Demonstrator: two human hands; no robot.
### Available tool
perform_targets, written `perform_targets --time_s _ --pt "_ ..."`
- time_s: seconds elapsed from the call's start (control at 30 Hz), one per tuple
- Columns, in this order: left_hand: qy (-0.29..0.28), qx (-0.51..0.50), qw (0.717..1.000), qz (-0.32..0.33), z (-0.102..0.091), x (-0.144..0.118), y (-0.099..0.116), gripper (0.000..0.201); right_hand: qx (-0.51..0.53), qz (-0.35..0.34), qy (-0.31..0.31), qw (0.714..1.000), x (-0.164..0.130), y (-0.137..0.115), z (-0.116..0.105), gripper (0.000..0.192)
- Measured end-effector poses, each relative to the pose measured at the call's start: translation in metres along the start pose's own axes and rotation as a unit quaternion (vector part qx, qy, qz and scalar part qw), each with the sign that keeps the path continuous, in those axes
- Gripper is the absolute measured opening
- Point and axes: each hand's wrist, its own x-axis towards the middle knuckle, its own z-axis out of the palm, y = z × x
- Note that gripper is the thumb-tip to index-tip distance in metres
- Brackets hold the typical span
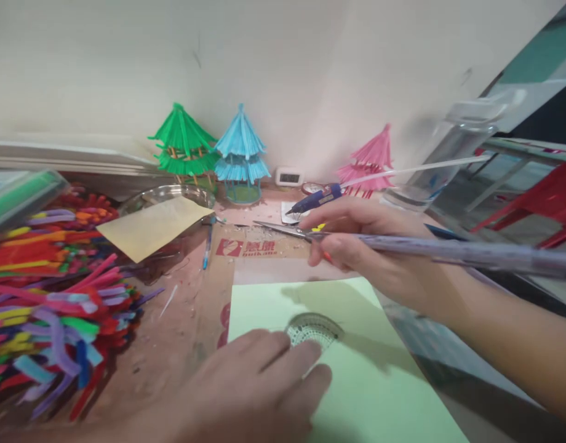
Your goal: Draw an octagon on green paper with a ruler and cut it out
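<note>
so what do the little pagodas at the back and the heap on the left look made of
The green pagoda, blue pagoda and pink pagoda look like glossy plastic straws, cut in fringed tiers. The heap of pipe cleaners looks like fuzzy chenille stems, matte and bendy.

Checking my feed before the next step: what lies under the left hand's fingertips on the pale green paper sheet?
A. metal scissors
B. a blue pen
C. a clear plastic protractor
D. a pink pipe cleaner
C: the left hand presses its fingertips on a clear plastic protractor lying on the pale green paper sheet.
</note>
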Motion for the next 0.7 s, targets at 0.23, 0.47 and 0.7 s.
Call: perform_targets --time_s 0.23,0.47,0.7 --pt "-0.037 0.002 0.999 -0.014 -0.009 -0.003 0.000 0.039 -0.142 0.030 -0.047 0.988 -0.039 0.017 -0.017 0.024" --pt "-0.030 0.166 0.975 -0.146 -0.012 -0.006 -0.028 0.024 -0.329 0.090 -0.030 0.940 -0.077 0.035 -0.036 0.005" --pt "-0.018 0.188 0.968 -0.164 -0.019 -0.008 -0.064 0.033 -0.414 0.123 -0.038 0.901 -0.088 0.043 -0.061 0.016"
